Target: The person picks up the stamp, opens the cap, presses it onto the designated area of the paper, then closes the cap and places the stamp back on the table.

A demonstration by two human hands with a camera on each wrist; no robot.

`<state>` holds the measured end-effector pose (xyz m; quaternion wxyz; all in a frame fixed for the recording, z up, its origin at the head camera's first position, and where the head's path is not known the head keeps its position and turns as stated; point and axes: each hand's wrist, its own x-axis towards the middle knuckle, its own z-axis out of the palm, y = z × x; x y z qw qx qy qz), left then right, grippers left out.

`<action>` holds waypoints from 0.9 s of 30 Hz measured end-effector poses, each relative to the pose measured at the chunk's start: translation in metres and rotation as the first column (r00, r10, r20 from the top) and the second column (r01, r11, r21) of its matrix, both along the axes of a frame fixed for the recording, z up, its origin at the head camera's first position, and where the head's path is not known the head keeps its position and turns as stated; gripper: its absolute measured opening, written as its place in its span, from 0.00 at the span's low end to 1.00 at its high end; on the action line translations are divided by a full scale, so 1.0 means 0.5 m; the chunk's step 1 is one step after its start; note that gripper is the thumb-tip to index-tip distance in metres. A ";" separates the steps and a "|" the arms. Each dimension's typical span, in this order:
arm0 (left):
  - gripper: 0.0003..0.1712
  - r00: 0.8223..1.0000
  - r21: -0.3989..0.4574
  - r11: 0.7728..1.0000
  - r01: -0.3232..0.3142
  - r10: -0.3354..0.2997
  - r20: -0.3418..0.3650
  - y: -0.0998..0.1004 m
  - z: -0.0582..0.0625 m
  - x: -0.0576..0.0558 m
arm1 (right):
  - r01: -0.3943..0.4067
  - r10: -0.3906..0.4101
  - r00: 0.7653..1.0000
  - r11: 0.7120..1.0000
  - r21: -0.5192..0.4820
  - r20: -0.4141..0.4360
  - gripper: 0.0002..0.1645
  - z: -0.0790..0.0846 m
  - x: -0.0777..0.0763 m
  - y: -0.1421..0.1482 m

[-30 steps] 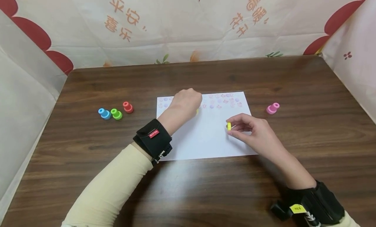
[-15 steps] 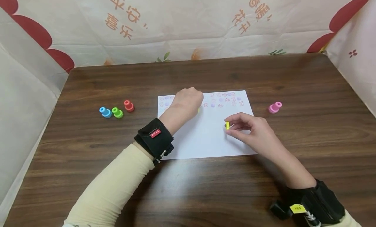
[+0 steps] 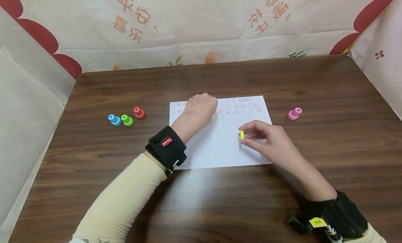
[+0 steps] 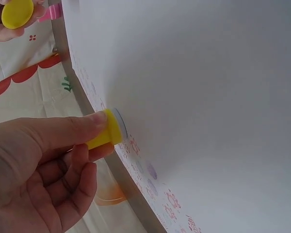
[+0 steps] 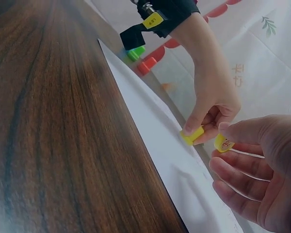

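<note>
My left hand [image 3: 198, 112] is over the upper part of a white paper sheet [image 3: 220, 145]. Its thumb and fingers pinch a yellow stamp [image 4: 105, 133], whose pale end faces the paper; whether it touches cannot be told. From the head view that stamp is mostly hidden behind the hand. Over the sheet's right side, my right hand [image 3: 273, 141] pinches a round yellow cap [image 3: 242, 134] edge-on between thumb and fingertips. Red and purple printed marks [image 3: 242, 105] run in rows along the sheet's far edge.
Left of the paper stand a blue stamp [image 3: 114, 119], a green stamp [image 3: 127, 120] and a red stamp [image 3: 139, 113]. A pink stamp [image 3: 294, 113] stands to the right. Printed cloth [image 3: 194, 30] hangs behind the brown wooden table [image 3: 201, 208].
My right hand has shifted slightly left with the yellow cap. The left hand stays at almost the same spot on the sheet, and the head view has moved a little.
</note>
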<state>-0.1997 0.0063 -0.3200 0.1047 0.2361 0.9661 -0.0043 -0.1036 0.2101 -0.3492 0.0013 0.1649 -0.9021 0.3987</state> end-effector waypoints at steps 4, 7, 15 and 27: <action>0.11 1.000 0.018 1.000 -0.005 0.005 0.017 -0.006 -0.003 -0.001 | -0.007 0.007 1.000 1.000 -0.002 0.010 0.17 0.000 0.003 -0.004; 0.10 1.000 0.043 0.999 -0.003 0.003 0.012 -0.010 -0.006 0.000 | -0.005 0.005 1.000 1.000 0.005 0.005 0.17 0.001 0.006 -0.004; 0.11 0.999 0.065 0.998 -0.011 0.014 -0.048 -0.023 0.001 0.020 | -0.002 0.002 1.000 1.000 0.009 -0.010 0.17 0.001 0.008 -0.006; 0.12 0.986 0.539 0.837 -0.091 0.151 -0.068 -0.117 0.079 0.117 | 0.026 -0.026 0.999 1.000 0.001 -0.041 0.19 0.029 0.021 -0.013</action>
